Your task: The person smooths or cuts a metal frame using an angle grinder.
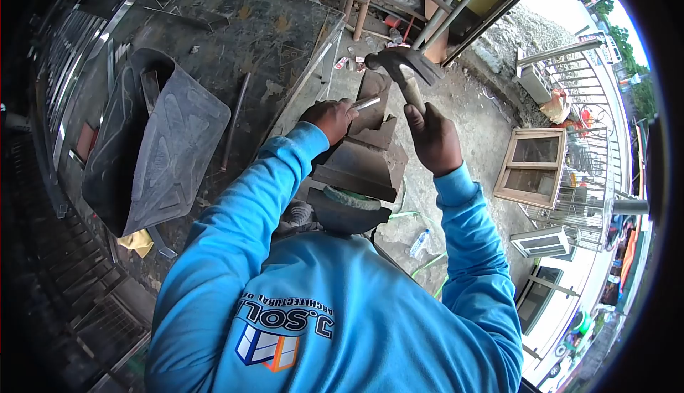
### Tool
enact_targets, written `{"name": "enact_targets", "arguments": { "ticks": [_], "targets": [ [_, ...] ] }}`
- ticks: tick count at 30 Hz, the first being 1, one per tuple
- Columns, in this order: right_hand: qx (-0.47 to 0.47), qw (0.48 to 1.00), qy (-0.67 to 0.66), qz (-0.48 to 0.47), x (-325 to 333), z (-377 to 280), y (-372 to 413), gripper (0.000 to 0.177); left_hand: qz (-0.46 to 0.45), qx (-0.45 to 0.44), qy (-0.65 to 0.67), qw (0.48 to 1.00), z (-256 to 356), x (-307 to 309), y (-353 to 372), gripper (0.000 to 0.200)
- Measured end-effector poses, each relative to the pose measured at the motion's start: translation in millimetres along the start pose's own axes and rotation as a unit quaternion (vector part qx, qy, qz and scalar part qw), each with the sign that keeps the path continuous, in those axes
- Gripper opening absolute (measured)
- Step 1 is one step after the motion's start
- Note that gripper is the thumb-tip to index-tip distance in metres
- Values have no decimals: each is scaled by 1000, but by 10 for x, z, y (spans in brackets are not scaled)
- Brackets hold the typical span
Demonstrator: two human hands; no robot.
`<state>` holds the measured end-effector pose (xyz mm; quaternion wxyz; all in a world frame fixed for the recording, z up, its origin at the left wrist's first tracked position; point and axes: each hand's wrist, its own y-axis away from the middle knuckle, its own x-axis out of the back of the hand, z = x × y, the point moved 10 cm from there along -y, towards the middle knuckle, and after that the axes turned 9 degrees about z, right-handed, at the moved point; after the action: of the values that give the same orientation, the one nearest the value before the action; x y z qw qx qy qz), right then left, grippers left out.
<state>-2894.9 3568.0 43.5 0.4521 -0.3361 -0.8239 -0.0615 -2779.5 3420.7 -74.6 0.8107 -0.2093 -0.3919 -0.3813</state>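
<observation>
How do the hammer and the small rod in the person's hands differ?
The hammer is larger, with a dark, clawed head; the rod is thin and pale. The hammer is in the right hand, the rod in the left hand. Both are held bare-handed.

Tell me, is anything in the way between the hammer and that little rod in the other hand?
Nothing visible stands between the hammer, raised in the right hand, and the short rod in the left hand; the gap looks open from this view.
</observation>
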Motion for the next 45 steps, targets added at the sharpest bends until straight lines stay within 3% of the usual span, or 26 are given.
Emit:
{"name": "enact_targets", "arguments": {
  "ticks": [1,4,7,11,15,19,23,26,29,32,33,36,37,40,42,45],
  "targets": [
    [9,1000,11,0,-87,42,46,42,-20,10,-12,1000,64,54,32,36],
    [38,998,42,-41,-313,217,37,41,78,-41,5,996,-113,-128,-27,35],
    [-15,999,-9,-27,-32,-33,1,45,18,-16,-18,1000,-63,-85,-16,34],
    [2,995,66,-81,-383,239,88,45,31,-40,-19,999,12,-24,7,34],
    [12,998,55,-30,-90,104,27,45,38,-26,-2,999,1,12,16,34],
    [34,997,-7,62,324,-194,135,44,-31,17,97,995,-152,-85,-83,35],
    [36,992,-67,103,188,49,188,43,-117,68,171,976,-278,-210,-146,39],
    [-7,999,42,-18,-270,520,145,46,-111,40,156,981,-231,-171,-149,39],
    [-48,998,35,10,-48,329,91,45,-96,24,146,984,-242,-188,-159,39],
    [14,993,97,-59,-381,514,64,46,-76,-1,133,988,-244,-199,-164,39],
    [19,994,101,-44,-280,411,-27,45,-105,15,113,988,-222,-182,-138,39],
    [16,991,127,-37,-143,327,-255,43,-47,-15,121,991,-273,-134,-35,39],
    [31,991,127,-32,-142,316,-322,42,-57,2,137,989,-265,-43,85,36],
    [52,989,132,-39,-280,480,-415,41,30,9,258,966,-406,288,555,36],
    [109,981,160,-29,-368,527,-443,38,9,25,372,928,-403,429,843,36],
    [162,984,62,-43,-555,614,-482,25,21,8,438,899,-272,768,1134,36]
  ]
}}
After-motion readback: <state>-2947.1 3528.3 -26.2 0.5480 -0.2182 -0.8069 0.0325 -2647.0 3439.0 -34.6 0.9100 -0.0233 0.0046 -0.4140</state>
